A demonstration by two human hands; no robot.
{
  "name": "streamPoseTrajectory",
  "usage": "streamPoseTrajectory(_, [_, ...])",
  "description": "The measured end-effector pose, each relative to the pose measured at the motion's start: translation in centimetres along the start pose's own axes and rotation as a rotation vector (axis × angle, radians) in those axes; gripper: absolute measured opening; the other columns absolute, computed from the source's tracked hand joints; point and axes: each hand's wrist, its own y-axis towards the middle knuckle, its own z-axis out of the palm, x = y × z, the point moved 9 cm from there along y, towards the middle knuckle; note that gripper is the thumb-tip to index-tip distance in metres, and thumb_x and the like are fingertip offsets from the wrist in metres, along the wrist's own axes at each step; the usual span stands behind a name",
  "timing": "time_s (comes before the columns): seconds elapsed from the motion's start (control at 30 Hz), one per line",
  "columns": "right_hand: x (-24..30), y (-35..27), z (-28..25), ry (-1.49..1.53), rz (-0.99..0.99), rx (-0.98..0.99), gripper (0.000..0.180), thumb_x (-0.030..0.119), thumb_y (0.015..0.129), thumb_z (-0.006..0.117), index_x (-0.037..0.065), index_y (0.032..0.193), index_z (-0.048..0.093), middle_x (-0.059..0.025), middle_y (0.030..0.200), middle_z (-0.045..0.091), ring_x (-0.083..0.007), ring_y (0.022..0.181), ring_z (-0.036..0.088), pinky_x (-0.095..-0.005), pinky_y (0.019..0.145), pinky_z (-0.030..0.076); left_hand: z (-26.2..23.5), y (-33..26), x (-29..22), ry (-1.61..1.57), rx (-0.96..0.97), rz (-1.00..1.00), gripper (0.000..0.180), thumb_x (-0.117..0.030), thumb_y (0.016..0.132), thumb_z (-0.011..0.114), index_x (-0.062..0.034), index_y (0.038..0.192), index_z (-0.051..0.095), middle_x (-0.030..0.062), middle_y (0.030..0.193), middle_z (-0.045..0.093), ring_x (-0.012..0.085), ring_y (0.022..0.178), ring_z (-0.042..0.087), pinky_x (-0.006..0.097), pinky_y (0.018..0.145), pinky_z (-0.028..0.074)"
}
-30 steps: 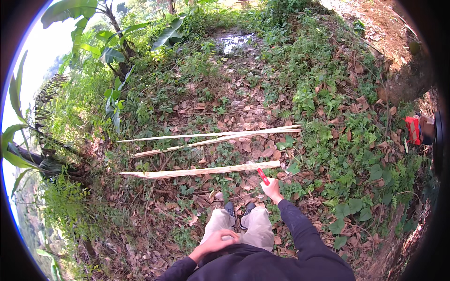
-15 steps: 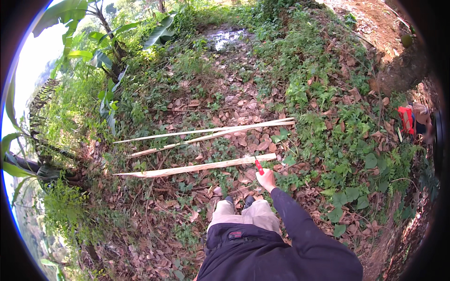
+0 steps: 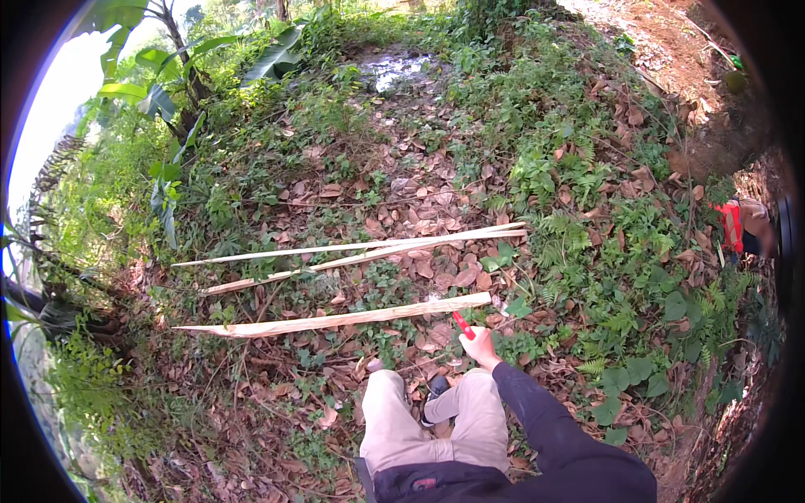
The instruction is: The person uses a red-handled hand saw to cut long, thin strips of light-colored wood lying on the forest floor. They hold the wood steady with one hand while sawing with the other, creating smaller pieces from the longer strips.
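Observation:
My right hand [image 3: 479,345] is closed around a slim red tool [image 3: 462,324]; whether it is a knife or a marker, I cannot make out. The tool's tip points up and left, just below the right end of a thick split wooden strip [image 3: 335,321]. That strip is pale, lies across the ground in front of me and tapers to a point at its left end. Beyond it lie two thinner pale strips, an upper one [image 3: 285,254] and a lower one [image 3: 369,255], converging toward their right ends. My left hand is out of view.
Dry brown leaves [image 3: 436,268] and low green plants [image 3: 579,243] cover the sloping ground. Banana plants [image 3: 172,92] stand at the far left. Something bright red [image 3: 731,226], perhaps a person's clothing, shows at the right edge. Bare soil [image 3: 654,38] rises at the far right.
My knees are now bent and further forward, with the legs showing more. The strips sit lower and slightly further left in the picture. My right hand still holds the red tool.

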Motion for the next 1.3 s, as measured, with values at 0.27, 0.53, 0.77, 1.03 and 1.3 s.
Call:
streamPoseTrajectory(0.27, [-18.0,9.2,13.0,0.061,-0.119,-0.085,0.022,0.013,0.081,0.069,-0.003,0.069,0.060,-0.0182,0.057,0.057,-0.0290,0.049,0.058,-0.0415,0.051,0.043,-22.8,29.7,5.4,1.161,-0.039,-0.098,0.039,-0.039,0.088,0.060,-0.0091,0.109,0.073,0.0176,0.106,0.074,0.0334,0.091,0.073,0.046,0.077,0.059])
streamPoseTrajectory(0.53, [-37.0,9.7,23.5,0.346,-0.065,-0.220,0.027,0.011,0.084,0.070,0.001,0.065,0.053,-0.0032,0.052,0.047,-0.0110,0.047,0.041,-0.0337,0.048,0.033,-27.2,52.0,-33.9,1.285,-1.118,1.146,0.033,-0.023,0.086,0.067,-0.0076,0.115,0.062,0.0084,0.111,0.061,0.0263,0.108,0.058,0.040,0.087,0.047])
streamPoseTrajectory(0.77, [-43.3,5.6,31.0,1.094,0.046,0.029,0.037,0.030,0.098,0.055,0.005,0.071,0.050,-0.0005,0.059,0.049,-0.0066,0.047,0.043,-0.0223,0.043,0.032,-27.4,61.8,-35.6,1.591,-1.159,1.161,0.059,-0.027,0.080,0.072,-0.0043,0.132,0.055,0.0087,0.111,0.065,0.0258,0.102,0.061,0.040,0.087,0.046])
streamPoseTrajectory(1.03, [-39.9,3.6,27.0,0.818,-0.044,-0.091,0.030,0.012,0.087,0.072,0.010,0.066,0.051,0.0034,0.056,0.050,-0.0047,0.047,0.043,-0.0250,0.045,0.033,-30.7,61.8,-38.2,1.231,-0.665,1.046,0.036,-0.040,0.097,0.058,-0.0091,0.113,0.070,0.0222,0.084,0.071,0.0403,0.082,0.068,0.051,0.077,0.054])
streamPoseTrajectory(1.3, [-38.8,3.3,28.4,0.542,-0.074,-0.203,0.029,0.015,0.088,0.072,0.003,0.067,0.056,0.0016,0.056,0.049,-0.0058,0.052,0.041,-0.0306,0.048,0.033,-30.6,62.6,-38.3,1.497,-0.993,0.878,0.069,-0.070,0.073,0.074,-0.0080,0.095,0.054,0.0154,0.076,0.070,0.0368,0.076,0.070,0.047,0.068,0.054])
